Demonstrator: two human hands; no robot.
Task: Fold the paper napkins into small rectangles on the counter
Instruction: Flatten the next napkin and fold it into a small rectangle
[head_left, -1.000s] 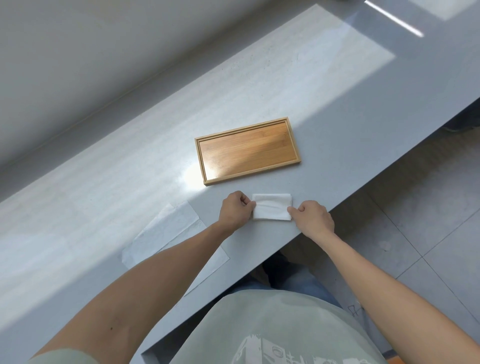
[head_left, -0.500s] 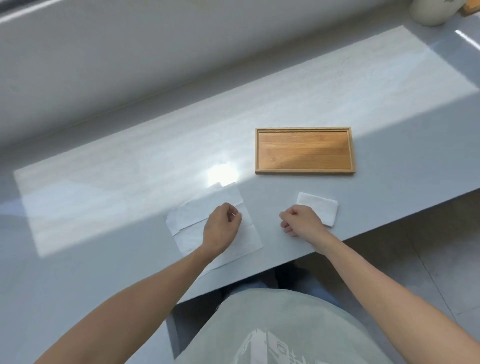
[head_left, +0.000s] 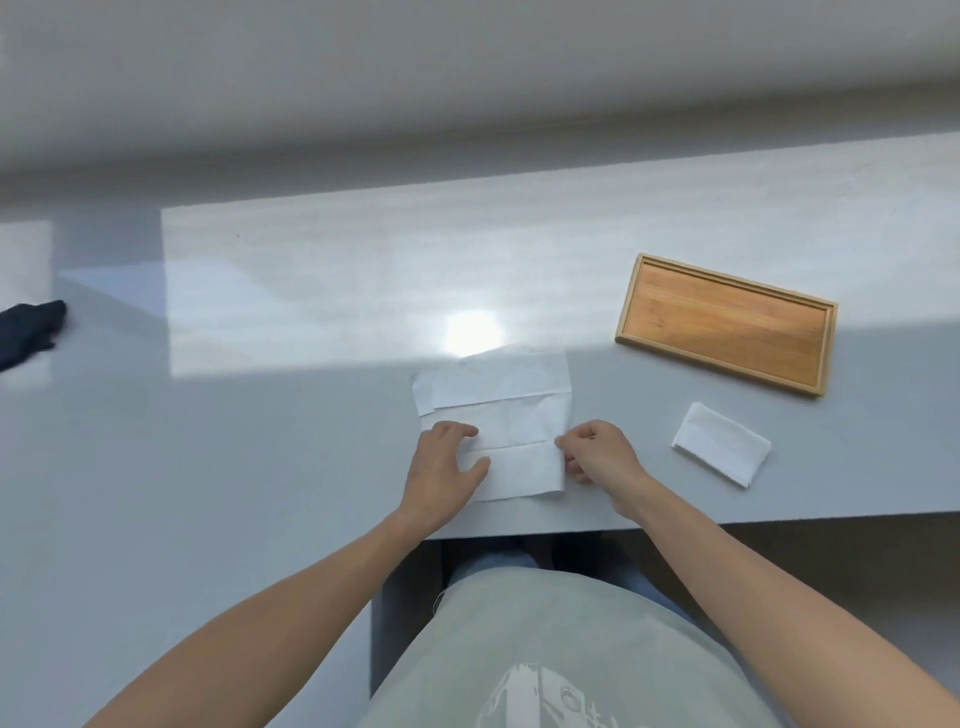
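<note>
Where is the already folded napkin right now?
Head view: the folded napkin lies on the counter, right of the right hand, just in front of the wooden tray.

No readable text anywhere. The only print is a white graphic on the front of the person's pale green shirt, at the bottom edge of the view; it is cut off by the frame and too blurred to make out any letters or numbers. Napkins, wooden tray and tabletop carry no labels, brands or signs that can be seen.
</note>
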